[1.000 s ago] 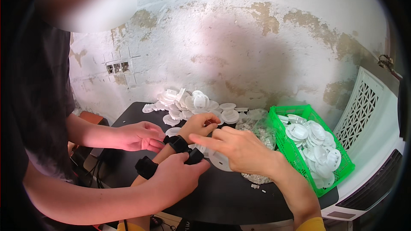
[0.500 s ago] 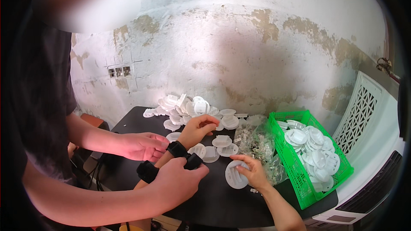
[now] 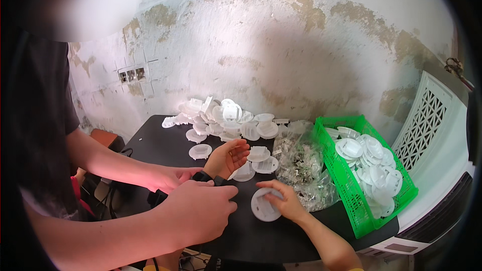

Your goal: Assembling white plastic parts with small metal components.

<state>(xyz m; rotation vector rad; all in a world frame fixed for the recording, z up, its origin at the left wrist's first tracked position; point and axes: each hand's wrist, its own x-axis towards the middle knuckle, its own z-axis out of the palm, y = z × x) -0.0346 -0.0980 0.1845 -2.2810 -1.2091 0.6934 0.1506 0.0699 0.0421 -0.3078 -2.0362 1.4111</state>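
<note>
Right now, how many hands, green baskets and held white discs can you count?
Wearer's hands, left hand and right hand: 2
Co-worker's hands: 2
Green plastic basket: 1
Held white plastic disc: 1
Total: 6

Right hand (image 3: 288, 202) pinches a white disc (image 3: 263, 212) — left hand (image 3: 227, 159) loosely curled.

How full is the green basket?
Well filled: white discs are heaped inside the basket, some up near its rim. How deep they go is hidden.
</note>
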